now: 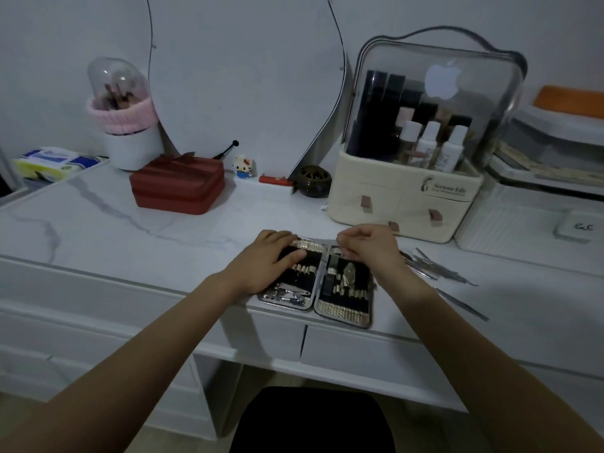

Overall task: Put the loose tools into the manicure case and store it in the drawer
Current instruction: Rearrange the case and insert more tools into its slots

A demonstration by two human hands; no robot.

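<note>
The case (316, 282) lies open and flat at the front edge of the desk (130, 230), its near end slightly overhanging the closed drawer (359, 349) below it. The left hand (271, 259) rests flat on the case's left half, fingers spread, gripping nothing. The right hand (366, 245) hovers over the case's far right corner with fingertips pinched together; whether a tool is between them cannot be determined. Loose tools (434, 268) lie right of the case.

Hazards:
- Downward pressure on the case may tip it off the edge.
- A sweeping right forearm may scatter the loose tools.
- Thin tools may miss their loops.
</note>
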